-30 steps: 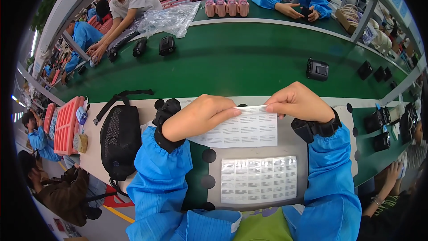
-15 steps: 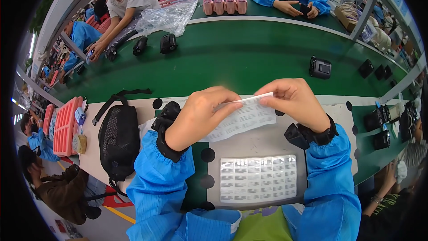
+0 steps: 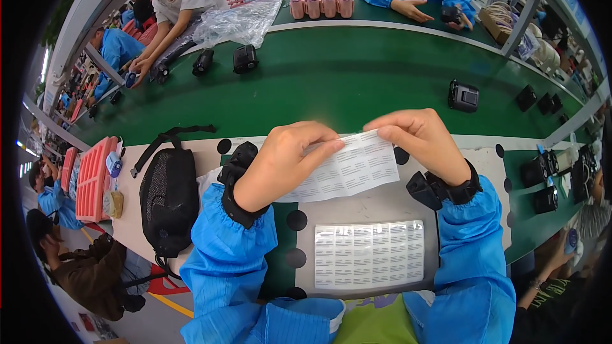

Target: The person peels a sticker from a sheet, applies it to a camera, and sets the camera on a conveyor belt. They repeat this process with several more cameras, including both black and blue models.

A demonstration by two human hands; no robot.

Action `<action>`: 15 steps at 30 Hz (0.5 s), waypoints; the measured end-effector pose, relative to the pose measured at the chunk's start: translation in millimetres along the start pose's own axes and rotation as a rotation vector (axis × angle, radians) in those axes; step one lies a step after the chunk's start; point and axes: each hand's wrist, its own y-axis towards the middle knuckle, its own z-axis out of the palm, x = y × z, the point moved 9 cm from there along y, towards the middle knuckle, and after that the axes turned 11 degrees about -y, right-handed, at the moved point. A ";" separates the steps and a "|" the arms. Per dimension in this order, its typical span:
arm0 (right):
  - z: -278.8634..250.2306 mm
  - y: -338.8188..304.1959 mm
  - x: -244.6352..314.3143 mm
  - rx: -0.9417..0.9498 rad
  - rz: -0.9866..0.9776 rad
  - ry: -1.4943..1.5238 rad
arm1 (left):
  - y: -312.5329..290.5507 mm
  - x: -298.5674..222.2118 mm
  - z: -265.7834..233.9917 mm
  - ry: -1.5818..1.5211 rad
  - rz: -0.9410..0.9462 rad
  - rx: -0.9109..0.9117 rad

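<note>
Between my two hands a white sheet of printed labels (image 3: 357,169) is held up, tilted, above the work board. My left hand (image 3: 288,160) pinches its upper edge between thumb and fingers. At the sheet's upper right corner, my right hand (image 3: 424,140) grips it between thumb and forefinger. Below them a second sheet of labels (image 3: 370,255) lies flat on the pale board (image 3: 306,213), close to my body. Both my wrists carry black strapped devices, and blue sleeves cover my forearms.
Left of my arm lies a black mesh pouch (image 3: 169,197), beside pink trays (image 3: 95,178). Black box-shaped devices (image 3: 463,96) ride on the green belt (image 3: 331,83) beyond the board. Across it, two people handle small items near pink holders (image 3: 322,3). More black devices (image 3: 545,199) stand at the right.
The held label sheet has come round flatter to view, its right part shifted slightly right and down. Devices on the belt have moved a little to the right.
</note>
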 end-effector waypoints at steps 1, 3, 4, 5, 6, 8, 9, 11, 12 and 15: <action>-1.8 0.4 -0.6 -0.023 -0.007 0.106 | 0.0 0.9 -0.3 0.001 0.000 0.000; -5.4 1.3 -1.5 -0.045 -0.014 0.096 | 0.0 2.3 -2.4 0.003 0.016 -0.019; -8.7 1.6 -1.7 -0.066 -0.020 0.085 | 0.1 2.2 -3.2 0.004 0.025 -0.028; -11.3 1.6 -2.0 -0.088 -0.026 0.075 | 0.3 2.2 -3.0 0.004 0.024 -0.027; -11.3 1.6 -3.3 -0.089 -0.025 0.075 | 0.6 2.5 -2.7 0.008 0.022 -0.025; -15.2 0.5 3.1 -0.145 -0.118 -0.116 | 1.0 2.7 -2.2 0.018 0.018 -0.023; -16.5 -0.5 7.5 -0.173 -0.164 -0.212 | 1.3 3.2 -2.3 0.018 0.018 -0.022; -17.6 -3.6 23.3 -0.222 -0.320 -0.342 | 2.3 11.1 -2.9 -0.024 -0.031 -0.022; -16.4 -8.9 38.0 -0.269 -0.477 -0.473 | 2.8 15.6 -3.2 -0.045 -0.055 -0.022; -18.1 -13.5 48.4 -0.255 -0.639 -0.417 | 6.5 39.8 -5.4 -0.104 -0.193 -0.008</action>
